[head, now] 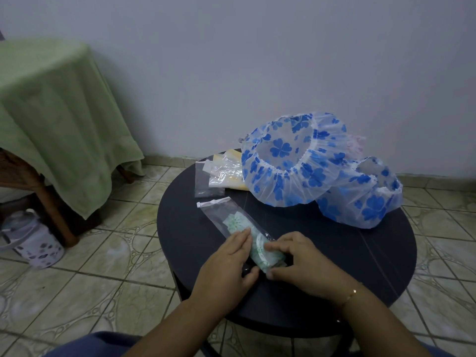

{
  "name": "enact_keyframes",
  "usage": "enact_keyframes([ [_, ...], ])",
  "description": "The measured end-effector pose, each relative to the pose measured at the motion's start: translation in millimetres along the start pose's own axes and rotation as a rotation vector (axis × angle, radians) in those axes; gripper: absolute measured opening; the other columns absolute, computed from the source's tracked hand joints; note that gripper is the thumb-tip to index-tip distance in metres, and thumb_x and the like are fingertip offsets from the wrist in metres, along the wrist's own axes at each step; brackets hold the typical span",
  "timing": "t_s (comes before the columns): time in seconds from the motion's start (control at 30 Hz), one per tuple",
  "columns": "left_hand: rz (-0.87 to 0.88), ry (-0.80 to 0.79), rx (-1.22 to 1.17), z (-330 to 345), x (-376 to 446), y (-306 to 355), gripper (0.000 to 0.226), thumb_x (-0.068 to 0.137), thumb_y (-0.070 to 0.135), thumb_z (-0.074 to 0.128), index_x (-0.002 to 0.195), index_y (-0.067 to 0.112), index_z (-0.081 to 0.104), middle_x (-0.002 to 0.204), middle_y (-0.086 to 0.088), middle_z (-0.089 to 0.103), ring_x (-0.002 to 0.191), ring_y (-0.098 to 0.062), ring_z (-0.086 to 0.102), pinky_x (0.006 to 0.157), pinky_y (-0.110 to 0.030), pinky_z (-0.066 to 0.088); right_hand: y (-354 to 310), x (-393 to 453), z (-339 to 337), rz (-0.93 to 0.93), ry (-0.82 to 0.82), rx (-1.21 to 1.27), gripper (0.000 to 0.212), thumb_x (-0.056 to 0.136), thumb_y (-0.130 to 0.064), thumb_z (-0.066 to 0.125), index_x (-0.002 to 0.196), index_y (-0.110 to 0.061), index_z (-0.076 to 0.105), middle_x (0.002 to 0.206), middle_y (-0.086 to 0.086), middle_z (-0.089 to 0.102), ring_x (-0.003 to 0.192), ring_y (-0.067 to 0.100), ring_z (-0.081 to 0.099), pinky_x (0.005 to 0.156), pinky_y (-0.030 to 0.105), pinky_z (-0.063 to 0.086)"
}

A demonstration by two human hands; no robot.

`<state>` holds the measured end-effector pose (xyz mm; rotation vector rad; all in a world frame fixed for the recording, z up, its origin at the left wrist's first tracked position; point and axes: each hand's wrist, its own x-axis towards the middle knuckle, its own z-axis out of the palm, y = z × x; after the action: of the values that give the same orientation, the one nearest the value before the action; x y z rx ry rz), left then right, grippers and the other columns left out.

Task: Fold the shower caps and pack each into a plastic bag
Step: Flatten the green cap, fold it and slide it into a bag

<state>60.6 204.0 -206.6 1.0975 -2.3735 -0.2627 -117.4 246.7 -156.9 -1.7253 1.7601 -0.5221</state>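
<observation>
Left hand [233,256]: lying flat, fingers straight and together, pressing along the 9 o'clock edge of the plastic bag [233,221]. Right hand [296,256]: fingers curling, tips and thumb pinching the folded green shower cap [258,249] through the near end of the bag; thin bracelet [350,296] sitting on the wrist. Both forearms reaching in from 6 o'clock.

Folded cap: sitting inside the clear bag, filling its near half, green flower print showing toward the far half; bag lying diagonally, open white-strip end pointing to 10 o'clock.

Round dark table [360,258]: carrying the bag near its 7 o'clock part. Two blue-clover shower caps, unfolded: larger cap [291,161] standing at 12 o'clock, second cap [360,197] touching it at 2 o'clock. Empty clear bags [210,179] and a yellow packet [231,171] lying at 11 o'clock, just beside the larger cap.

Room: pale plain wall [257,60] rising behind; patterned tile floor [90,266] spreading around. Green cloth [51,112] draping over wooden furniture at 9 to 10 o'clock; white patterned jug [33,240] standing on the floor below it.
</observation>
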Motion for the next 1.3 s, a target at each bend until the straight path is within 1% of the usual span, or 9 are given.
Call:
enact_keyframes([
  [0.17,0.002,0.001,0.008,2,0,-2,0.067,0.087,0.039,0.056,0.146,0.020,0.030,0.150,0.020,0.015,0.139,-0.001,0.018,0.106,-0.011,0.019,-1,4,3,-0.064,0.125,-0.323,0.043,0.090,-0.039,0.056,0.129,-0.052,0.044,0.151,-0.014,0.013,0.138,0.012,0.008,0.111,0.033,0.012],
  [0.3,-0.011,0.010,0.021,0,-4,-1,0.064,0.077,0.049,0.047,0.131,0.015,0.055,0.141,0.009,0.047,0.127,-0.010,0.047,0.094,-0.016,0.038,-1,14,18,-0.153,0.246,-0.433,0.039,0.091,-0.039,0.055,0.127,-0.053,0.048,0.155,-0.009,0.016,0.137,0.019,0.017,0.103,0.036,0.020],
  [0.4,-0.010,0.006,0.015,-4,-5,0,0.063,0.076,0.050,0.046,0.127,0.016,0.059,0.137,0.008,0.053,0.123,-0.009,0.051,0.092,-0.013,0.041,0,23,32,-0.265,0.425,-0.363,0.031,0.066,-0.025,0.083,0.092,-0.038,0.072,0.125,0.002,0.059,0.110,0.027,0.056,0.080,0.035,0.036],
  [0.5,-0.002,-0.004,0.010,-6,-8,0,0.062,0.075,0.050,0.046,0.125,0.017,0.060,0.134,0.010,0.055,0.123,-0.007,0.051,0.094,-0.014,0.041,-1,27,40,-0.284,0.482,-0.168,0.028,0.067,-0.014,0.080,0.078,-0.028,0.058,0.099,-0.006,0.063,0.091,0.012,0.058,0.072,0.023,0.036],
  [0.67,0.034,0.009,0.077,-17,-20,-4,0.055,0.075,0.053,0.047,0.114,0.022,0.069,0.121,0.014,0.064,0.112,-0.006,0.059,0.088,-0.016,0.047,-3,34,47,-0.353,0.421,-0.028,0.031,0.082,-0.020,0.065,0.111,-0.031,0.060,0.103,-0.020,0.054,0.095,-0.003,0.052,0.083,0.012,0.042],
  [0.8,0.054,0.095,0.094,-29,-29,-16,0.042,0.073,0.050,0.056,0.098,0.023,0.075,0.102,0.011,0.071,0.092,-0.008,0.066,0.075,-0.021,0.054,-14,42,59,-0.443,0.333,-0.035,0.026,0.081,-0.033,0.051,0.095,-0.025,0.070,0.096,-0.014,0.061,0.094,-0.004,0.052,0.083,0.001,0.036],
  [1.0,-0.192,0.086,0.108,-59,-33,-37,0.035,0.062,0.048,0.054,0.095,0.035,0.057,0.079,0.019,0.062,0.069,0.002,0.057,0.057,-0.012,0.036,-50,74,79,-0.451,0.195,-0.155,0.050,0.083,-0.047,0.032,0.113,-0.030,0.067,0.113,-0.012,0.059,0.105,0.003,0.053,0.091,0.024,0.037],
  [1.2,-0.371,0.084,0.215,-80,5,-75,0.040,0.088,0.027,0.044,0.127,0.034,0.041,0.115,0.008,0.055,0.108,-0.013,0.049,0.087,-0.025,0.032,-84,117,92,-0.397,0.184,-0.303,0.035,0.098,-0.030,0.040,0.131,-0.030,0.052,0.127,-0.008,0.048,0.117,0.012,0.044,0.095,0.030,0.031],
  [1.3,-0.416,0.064,0.187,-79,28,-95,0.038,0.090,0.025,0.041,0.128,0.031,0.039,0.117,0.007,0.060,0.109,-0.013,0.053,0.094,-0.028,0.028,-92,136,94,-0.358,0.195,-0.329,0.038,0.098,-0.032,0.037,0.135,-0.029,0.047,0.129,-0.004,0.045,0.119,0.017,0.041,0.094,0.032,0.032],
])
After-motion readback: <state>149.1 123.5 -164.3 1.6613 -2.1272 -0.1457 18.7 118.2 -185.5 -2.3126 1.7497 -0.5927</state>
